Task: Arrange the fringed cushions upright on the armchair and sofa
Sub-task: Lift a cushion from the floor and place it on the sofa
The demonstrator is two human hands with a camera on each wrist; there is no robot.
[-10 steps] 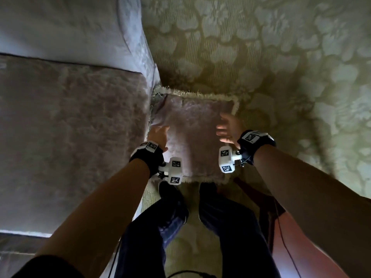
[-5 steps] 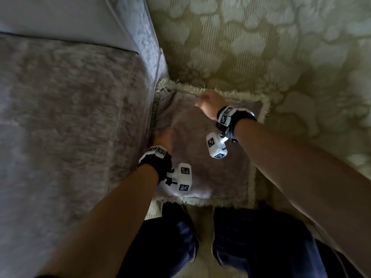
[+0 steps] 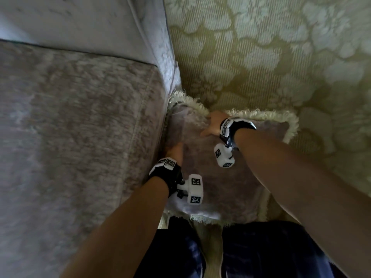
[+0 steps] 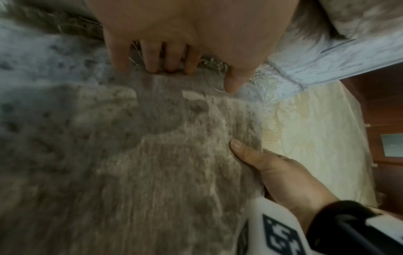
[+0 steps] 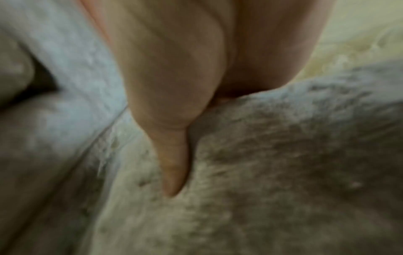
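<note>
Fingers of left hand (image 3: 174,151) and right hand (image 3: 212,125) gripping fringed cushion (image 3: 210,187) edges, no legible writing.

Grey cushion (image 3: 202,163) (cream-fringed) against sofa (image 3: 80,137)

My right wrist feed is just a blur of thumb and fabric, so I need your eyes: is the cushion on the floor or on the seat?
Observer: On the floor. The fringed cushion lies on the patterned carpet, right beside the upholstered seat.
Operator: Which edge does the right hand have?
Observer: The right hand grips the far fringed edge, the one away from the person's legs.
Operator: And the left hand?
Observer: The left hand grips the edge next to the seat, its fingers curled onto the fabric.
</note>
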